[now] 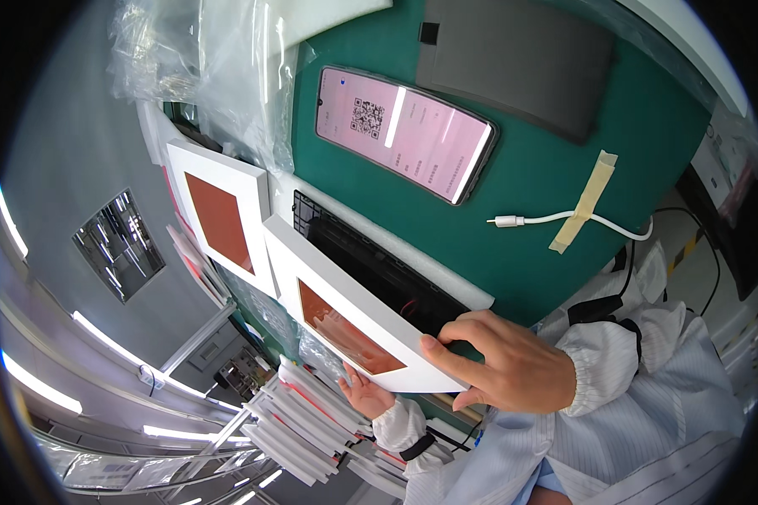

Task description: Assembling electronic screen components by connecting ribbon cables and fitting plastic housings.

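My right hand [514, 364] grips the near right corner of a white frame [434, 369], fingers on its face and thumb at the edge. A reddish-brown rectangular window [345, 326] fills its middle. By the frame's lower edge is my left hand [366, 394], open with fingers apart; whether its fingertips touch the frame I cannot tell. Behind the held frame lies a black plastic housing [370, 261], partly covered by it, on a strip of white foam [472, 290]. A second similar white frame [259, 189] stands beyond, at the left.
A phone [404, 135] with a lit screen lies on the green mat [514, 244]. Beside it are a dark grey flat panel [514, 63] and a white cable [547, 219] held by beige tape [585, 202]. Clear plastic bags [219, 67] crowd the far left; stacked white panels [299, 421] stand lower left.
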Tool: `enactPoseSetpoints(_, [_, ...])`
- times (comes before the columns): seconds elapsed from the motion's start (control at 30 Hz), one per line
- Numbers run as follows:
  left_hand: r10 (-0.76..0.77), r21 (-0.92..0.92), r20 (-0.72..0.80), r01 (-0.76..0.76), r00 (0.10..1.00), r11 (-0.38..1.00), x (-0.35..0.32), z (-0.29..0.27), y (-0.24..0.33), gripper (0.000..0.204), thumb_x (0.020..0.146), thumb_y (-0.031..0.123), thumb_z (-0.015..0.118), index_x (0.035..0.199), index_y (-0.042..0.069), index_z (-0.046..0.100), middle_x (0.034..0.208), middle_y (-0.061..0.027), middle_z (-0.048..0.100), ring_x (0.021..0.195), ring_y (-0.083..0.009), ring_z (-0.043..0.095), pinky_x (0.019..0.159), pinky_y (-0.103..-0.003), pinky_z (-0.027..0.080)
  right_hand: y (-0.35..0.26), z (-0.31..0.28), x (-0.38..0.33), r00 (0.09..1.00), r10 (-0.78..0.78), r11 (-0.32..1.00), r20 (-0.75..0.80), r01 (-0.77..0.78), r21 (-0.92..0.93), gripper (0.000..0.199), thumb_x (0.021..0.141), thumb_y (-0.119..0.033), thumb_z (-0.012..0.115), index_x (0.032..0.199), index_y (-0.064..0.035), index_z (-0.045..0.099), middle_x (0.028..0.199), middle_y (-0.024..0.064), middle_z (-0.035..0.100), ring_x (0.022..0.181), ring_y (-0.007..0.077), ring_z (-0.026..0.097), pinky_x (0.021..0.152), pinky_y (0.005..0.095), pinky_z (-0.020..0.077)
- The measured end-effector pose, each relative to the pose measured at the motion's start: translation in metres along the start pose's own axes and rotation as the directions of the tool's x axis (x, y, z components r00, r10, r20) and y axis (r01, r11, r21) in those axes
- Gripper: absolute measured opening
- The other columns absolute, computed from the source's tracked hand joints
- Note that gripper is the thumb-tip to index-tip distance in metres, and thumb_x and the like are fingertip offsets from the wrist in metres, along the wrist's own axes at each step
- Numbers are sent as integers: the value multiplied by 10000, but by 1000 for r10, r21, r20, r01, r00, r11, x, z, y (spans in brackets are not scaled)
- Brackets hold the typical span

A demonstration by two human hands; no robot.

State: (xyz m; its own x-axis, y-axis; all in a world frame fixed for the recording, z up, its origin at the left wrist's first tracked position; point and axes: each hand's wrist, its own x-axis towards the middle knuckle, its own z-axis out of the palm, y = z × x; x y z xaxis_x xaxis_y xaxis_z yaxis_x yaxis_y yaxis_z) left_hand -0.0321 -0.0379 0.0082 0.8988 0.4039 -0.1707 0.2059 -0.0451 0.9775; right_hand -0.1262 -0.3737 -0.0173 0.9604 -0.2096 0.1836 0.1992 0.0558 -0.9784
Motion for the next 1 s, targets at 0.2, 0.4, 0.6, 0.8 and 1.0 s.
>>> enactPoseSetpoints(0.2, [51,44,-28,-50,998,998,-4,5,7,305,907,-25,411,1161,94,291,1279,-242,473,1176,-312,485,1001,-447,423,3,-12,6,997,44,981,62,-31,-193,783,581,-245,757,1258,25,472,1221,161,450,1146,327,429,940,441,360])
enactPoseSetpoints(0.4, [105,-37,-32,-106,994,994,-15,3,15,339,851,-65,480,1122,73,329,1271,-261,479,1167,-303,495,982,-436,437,-4,-11,14,994,69,936,88,-34,-349,804,540,-211,796,1238,27,476,1234,142,436,1183,305,398,965,436,332])
enactPoseSetpoints(0.6, [149,-149,103,-133,983,980,-20,-1,27,353,799,-95,528,1087,65,402,1293,-285,454,1162,-312,506,1000,-413,423,-6,-4,12,987,104,723,125,11,-690,722,647,-251,753,1239,48,468,1282,167,407,1241,324,337,1017,459,299])
enactPoseSetpoints(0.8, [186,-294,185,-126,965,947,-28,-16,45,424,775,-82,588,1109,84,387,1304,-271,447,1222,-325,457,1006,-424,418,-16,1,11,988,31,511,153,115,-852,685,685,-256,727,1235,58,466,1264,183,422,1233,338,349,999,463,299])
enactPoseSetpoints(1.0, [219,-492,253,-69,942,868,-36,-31,65,471,722,-114,639,1080,98,419,1301,-265,459,1243,-335,446,1024,-422,402,-22,0,8,977,-30,395,211,206,-895,591,755,-209,679,1232,65,464,1220,211,441,1203,372,373,1004,457,320])
